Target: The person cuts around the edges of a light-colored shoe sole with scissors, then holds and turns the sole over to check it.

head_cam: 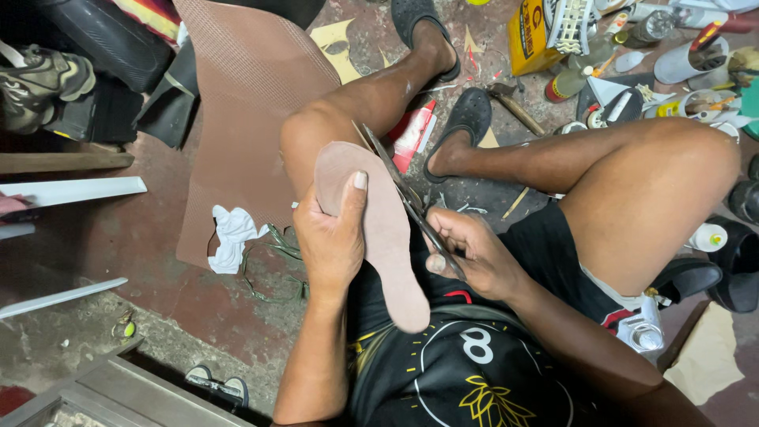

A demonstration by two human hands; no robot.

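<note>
While the person sits with knees apart, the left hand rises from the lap, fingers curled around a pink insole, thumb flat on its upper face. The insole stands lengthwise between both hands, toe end at the left knee. The right hand is closed on scissors, blades lying along the insole's right edge. A brown sheet covers the floor beyond.
</note>
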